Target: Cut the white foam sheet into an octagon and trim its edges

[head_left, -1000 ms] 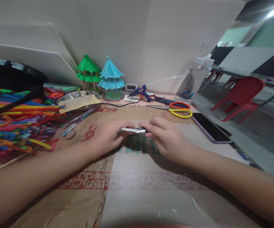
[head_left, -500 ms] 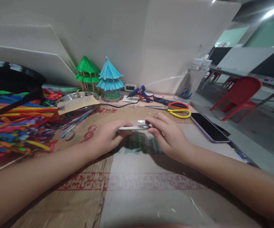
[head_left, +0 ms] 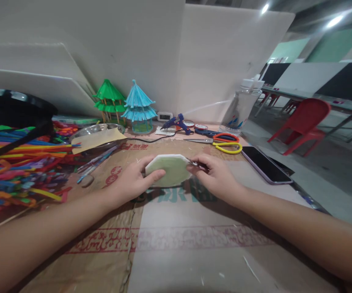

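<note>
"What's nearest you?"

"A thin white sliver (head_left: 251, 268), lying on the pale sheet (head_left: 170, 260) that covers part of the cardboard (head_left: 81, 268)."

"And your hands?"

"Apart, with a pale green piece (head_left: 171, 173), white-edged and many-sided, tilted between them. My left hand (head_left: 130, 179) clasps its left side, thumb across the face. My right hand (head_left: 217, 175) grips a small dark tool (head_left: 200, 164) against its right edge; I can't tell what kind."

"Further off?"

"A phone (head_left: 266, 165) to the right, then scissors (head_left: 215, 141), then a blue glue gun (head_left: 177, 123). The blue-roofed model (head_left: 138, 108) stands left of that. Well beyond the table, a red chair (head_left: 306, 118)."
</note>
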A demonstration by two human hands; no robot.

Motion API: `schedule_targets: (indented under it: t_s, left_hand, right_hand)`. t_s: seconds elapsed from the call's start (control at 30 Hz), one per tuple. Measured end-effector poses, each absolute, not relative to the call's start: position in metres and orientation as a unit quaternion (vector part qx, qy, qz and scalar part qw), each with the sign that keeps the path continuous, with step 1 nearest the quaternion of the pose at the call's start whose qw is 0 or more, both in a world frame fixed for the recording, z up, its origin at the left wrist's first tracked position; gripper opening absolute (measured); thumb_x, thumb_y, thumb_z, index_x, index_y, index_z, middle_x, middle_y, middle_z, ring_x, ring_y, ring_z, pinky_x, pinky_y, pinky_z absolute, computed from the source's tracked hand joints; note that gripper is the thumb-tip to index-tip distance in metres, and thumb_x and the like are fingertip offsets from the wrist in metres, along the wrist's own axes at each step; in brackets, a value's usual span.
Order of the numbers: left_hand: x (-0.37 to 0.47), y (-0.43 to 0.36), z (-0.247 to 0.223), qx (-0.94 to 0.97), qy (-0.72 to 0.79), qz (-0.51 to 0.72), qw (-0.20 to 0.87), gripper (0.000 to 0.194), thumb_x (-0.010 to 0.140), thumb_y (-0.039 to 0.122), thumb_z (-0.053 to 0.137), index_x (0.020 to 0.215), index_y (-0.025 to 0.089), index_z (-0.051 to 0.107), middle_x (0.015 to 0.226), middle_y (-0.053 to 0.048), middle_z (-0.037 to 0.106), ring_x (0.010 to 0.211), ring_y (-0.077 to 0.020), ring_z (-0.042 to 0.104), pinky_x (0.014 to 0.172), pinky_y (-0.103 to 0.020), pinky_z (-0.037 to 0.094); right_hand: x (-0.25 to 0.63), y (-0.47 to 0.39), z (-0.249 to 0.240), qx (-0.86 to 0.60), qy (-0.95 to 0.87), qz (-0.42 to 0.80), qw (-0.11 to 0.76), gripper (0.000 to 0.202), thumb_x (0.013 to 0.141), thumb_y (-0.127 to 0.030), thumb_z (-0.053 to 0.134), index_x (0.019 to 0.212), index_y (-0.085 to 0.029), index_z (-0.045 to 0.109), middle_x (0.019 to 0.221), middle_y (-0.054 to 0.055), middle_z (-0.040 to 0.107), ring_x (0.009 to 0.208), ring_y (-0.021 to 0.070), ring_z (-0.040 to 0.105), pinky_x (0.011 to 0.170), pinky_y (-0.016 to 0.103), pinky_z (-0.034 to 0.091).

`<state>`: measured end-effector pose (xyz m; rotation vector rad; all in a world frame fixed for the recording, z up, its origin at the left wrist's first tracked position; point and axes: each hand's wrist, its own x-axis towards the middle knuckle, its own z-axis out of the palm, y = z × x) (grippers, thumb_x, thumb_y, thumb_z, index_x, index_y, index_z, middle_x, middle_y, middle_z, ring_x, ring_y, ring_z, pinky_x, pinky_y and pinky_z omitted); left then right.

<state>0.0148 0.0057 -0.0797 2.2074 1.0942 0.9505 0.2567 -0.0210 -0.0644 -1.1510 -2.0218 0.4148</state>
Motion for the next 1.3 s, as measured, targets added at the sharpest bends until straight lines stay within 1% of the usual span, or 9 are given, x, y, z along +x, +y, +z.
schedule_targets:
  t_s: [0.1,0.2,0.3,0.43,0.53,0.67,0.8,1.03,1.3]
  left_hand:
    - [0.015,0.005,-0.079,0.812,0.405,0.357,0.219,0.037,0.089,0.049,0.056,0.106,0.018,0.065,0.097,-0.006,0.073,0.086,-0.0229,0.068,0.074,-0.032,0.053]
    - [0.013,0.003,-0.080,0.833,0.399,0.345,0.168,0.026,0.092,0.040,0.053,0.100,0.019,0.066,0.088,-0.004,0.073,0.080,-0.0208,0.067,0.070,-0.030,0.050]
    - [0.011,0.001,-0.080,0.848,0.385,0.340,0.129,0.024,0.093,0.032,0.049,0.104,0.021,0.067,0.091,-0.003,0.074,0.082,-0.0206,0.067,0.073,-0.030,0.049]
    - [0.011,-0.001,-0.079,0.851,0.390,0.331,0.117,0.025,0.094,0.031,0.048,0.108,0.022,0.066,0.092,-0.003,0.075,0.082,-0.0203,0.068,0.073,-0.029,0.049]
    - [0.012,-0.001,-0.080,0.854,0.389,0.325,0.119,0.026,0.095,0.033,0.047,0.109,0.022,0.066,0.092,-0.004,0.075,0.080,-0.0207,0.068,0.071,-0.030,0.049]
    - [0.012,-0.003,-0.080,0.860,0.378,0.324,0.109,0.027,0.094,0.033,0.047,0.112,0.022,0.065,0.097,-0.005,0.075,0.085,-0.0224,0.069,0.074,-0.031,0.049]
    - [0.013,-0.005,-0.078,0.867,0.362,0.320,0.122,0.027,0.095,0.031,0.047,0.112,0.022,0.065,0.097,-0.004,0.076,0.085,-0.0214,0.069,0.074,-0.030,0.049]
    - [0.014,-0.005,-0.077,0.866,0.356,0.329,0.121,0.026,0.095,0.030,0.047,0.113,0.021,0.064,0.099,-0.005,0.075,0.086,-0.0208,0.069,0.077,-0.029,0.051]
    - [0.013,-0.005,-0.079,0.866,0.353,0.343,0.092,0.023,0.095,0.025,0.047,0.108,0.019,0.065,0.092,-0.003,0.074,0.080,-0.0186,0.068,0.070,-0.026,0.049]
  right_hand:
    - [0.259,-0.023,-0.061,-0.416,-0.828,0.113,0.359,0.015,0.093,-0.028,0.055,0.091,-0.017,0.065,0.079,0.004,0.064,0.070,0.0156,0.057,0.062,0.027,0.042]
    - [0.264,-0.025,-0.053,-0.365,-0.866,0.044,0.340,0.029,0.098,-0.038,0.048,0.106,-0.015,0.064,0.086,0.008,0.064,0.079,0.0201,0.058,0.068,0.031,0.044]
    - [0.267,-0.028,-0.045,-0.351,-0.875,-0.019,0.333,0.034,0.102,-0.039,0.040,0.116,-0.017,0.061,0.092,0.009,0.066,0.083,0.0216,0.059,0.072,0.034,0.045]
    - [0.266,-0.032,-0.038,-0.342,-0.881,-0.129,0.301,0.033,0.103,-0.036,0.040,0.115,-0.017,0.063,0.087,0.008,0.066,0.076,0.0204,0.057,0.068,0.032,0.041]
    - [0.264,-0.034,-0.037,-0.335,-0.880,-0.169,0.291,0.035,0.103,-0.036,0.039,0.113,-0.016,0.066,0.081,0.008,0.064,0.071,0.0196,0.054,0.063,0.031,0.039]
    - [0.264,-0.034,-0.037,-0.332,-0.880,-0.178,0.290,0.034,0.103,-0.033,0.040,0.111,-0.013,0.067,0.080,0.008,0.064,0.071,0.0198,0.054,0.064,0.032,0.039]
    - [0.264,-0.033,-0.038,-0.333,-0.885,-0.157,0.286,0.033,0.103,-0.029,0.041,0.110,-0.013,0.068,0.082,0.009,0.066,0.073,0.0198,0.054,0.065,0.032,0.041]
    - [0.265,-0.032,-0.037,-0.335,-0.883,-0.158,0.288,0.033,0.101,-0.031,0.044,0.110,-0.012,0.069,0.081,0.009,0.066,0.073,0.0200,0.055,0.065,0.032,0.040]
    - [0.267,-0.028,-0.042,-0.320,-0.883,-0.140,0.313,0.030,0.101,-0.028,0.046,0.110,-0.012,0.069,0.079,0.008,0.064,0.071,0.0183,0.053,0.064,0.030,0.041]
